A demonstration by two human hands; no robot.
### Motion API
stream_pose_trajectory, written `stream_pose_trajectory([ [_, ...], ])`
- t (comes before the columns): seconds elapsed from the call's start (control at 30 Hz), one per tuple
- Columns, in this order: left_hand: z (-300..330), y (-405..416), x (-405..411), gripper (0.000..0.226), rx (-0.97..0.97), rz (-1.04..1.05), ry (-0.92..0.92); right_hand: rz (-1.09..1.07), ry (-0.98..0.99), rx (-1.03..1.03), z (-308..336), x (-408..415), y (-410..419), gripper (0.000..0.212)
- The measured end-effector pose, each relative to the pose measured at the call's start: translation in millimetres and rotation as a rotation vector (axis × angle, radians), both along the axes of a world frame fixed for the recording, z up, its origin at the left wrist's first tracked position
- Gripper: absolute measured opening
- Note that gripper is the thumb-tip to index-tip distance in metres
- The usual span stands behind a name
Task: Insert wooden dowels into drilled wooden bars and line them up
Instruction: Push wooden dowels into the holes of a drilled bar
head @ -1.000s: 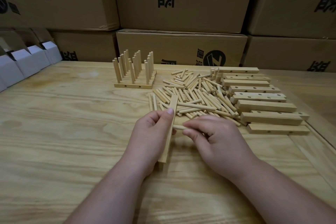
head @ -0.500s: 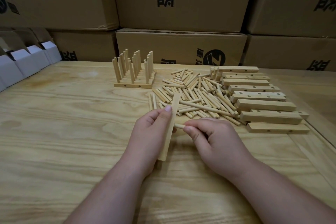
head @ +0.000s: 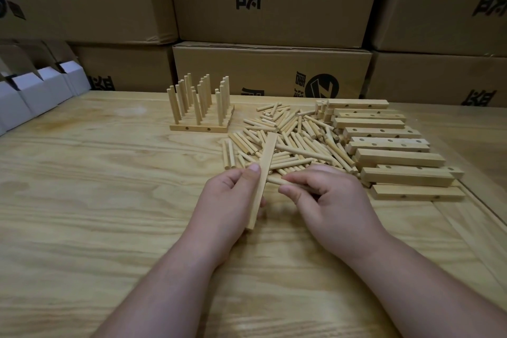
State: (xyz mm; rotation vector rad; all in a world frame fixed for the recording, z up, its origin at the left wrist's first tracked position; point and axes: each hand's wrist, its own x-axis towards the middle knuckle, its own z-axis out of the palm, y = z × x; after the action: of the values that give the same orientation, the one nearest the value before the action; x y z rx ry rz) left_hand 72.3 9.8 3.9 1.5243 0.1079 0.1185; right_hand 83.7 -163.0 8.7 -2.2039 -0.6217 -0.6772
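My left hand grips a drilled wooden bar held on edge, running from near me away toward the dowel pile. My right hand pinches a dowel whose tip meets the bar's right side. A heap of loose dowels lies just beyond both hands. Several finished bars with upright dowels stand in a row at the back, left of the heap. Bare drilled bars are stacked to the right.
The wooden table carries everything. Stacked cardboard boxes wall off the back edge. Small white open cartons line the far left. A seam in the table runs along the right side.
Both hands with the bar and dowel have drifted slightly away from me. The dowel tip stays against the bar's side.
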Motion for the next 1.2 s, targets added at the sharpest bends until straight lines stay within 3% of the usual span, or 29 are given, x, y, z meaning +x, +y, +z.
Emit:
stream_pose_trajectory([
  [0.17,2,0,-2,0.033,-0.013,0.001,-0.022,0.001,-0.006,0.025,-1,0,0,0.016],
  [0.27,4,0,-1,0.034,-0.049,0.050,-0.007,-0.008,0.031,0.084,1,-1,1,0.027],
  [0.4,7,4,2,0.036,-0.184,0.166,0.042,-0.155,0.110,0.093,-1,4,-6,0.032],
  [0.6,7,8,5,0.035,-0.307,0.214,0.063,-0.391,0.393,-0.204,-6,17,-16,0.034],
  [1.2,7,5,5,0.034,-0.278,0.191,0.056,-0.391,0.379,-0.234,-5,14,-13,0.028],
])
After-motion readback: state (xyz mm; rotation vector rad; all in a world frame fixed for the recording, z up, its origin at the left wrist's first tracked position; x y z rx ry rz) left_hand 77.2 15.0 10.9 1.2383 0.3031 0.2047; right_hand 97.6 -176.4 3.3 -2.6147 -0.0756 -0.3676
